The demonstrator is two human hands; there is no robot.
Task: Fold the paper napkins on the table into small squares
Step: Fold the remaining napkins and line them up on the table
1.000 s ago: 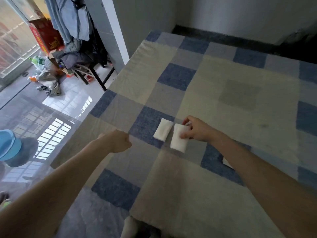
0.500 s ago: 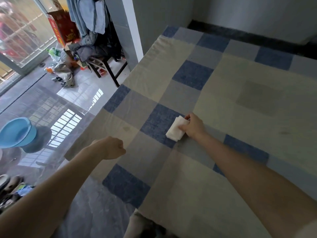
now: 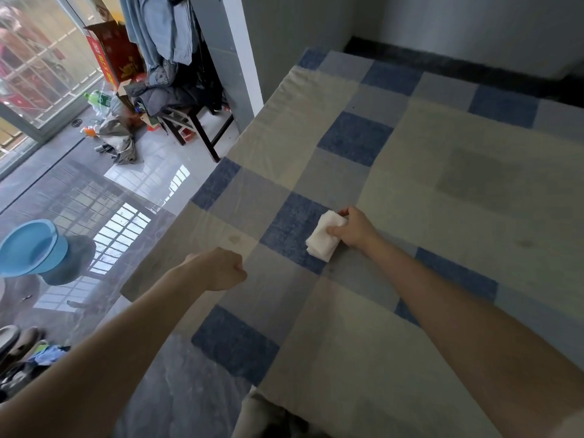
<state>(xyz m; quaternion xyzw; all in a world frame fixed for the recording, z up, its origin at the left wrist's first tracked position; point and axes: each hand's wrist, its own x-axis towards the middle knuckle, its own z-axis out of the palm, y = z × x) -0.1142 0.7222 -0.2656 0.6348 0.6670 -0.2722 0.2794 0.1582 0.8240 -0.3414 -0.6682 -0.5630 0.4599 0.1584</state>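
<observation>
Since a second ago the two folded napkins, which lay side by side, have come together into one stack of napkins [image 3: 325, 237], and the right hand [image 3: 355, 227] has closed over it from the right. Half a second back the stack was already formed; the grip has only settled, thumb on the near edge and fingertips at the far corner. The camera has swung left over the same second, bringing more floor into view.

The stack lies on a dark blue square of the checked tablecloth [image 3: 410, 311], near the middle of the view. The left hand [image 3: 218, 268] is curled into a loose fist holding nothing, at about 8 o'clock from the stack, over the cloth's left edge.

At 11 o'clock stands a red carton [image 3: 109, 52] with yellow print, too blurred to read. A blue basin [image 3: 31, 246] sits on the floor at 9 o'clock.
</observation>
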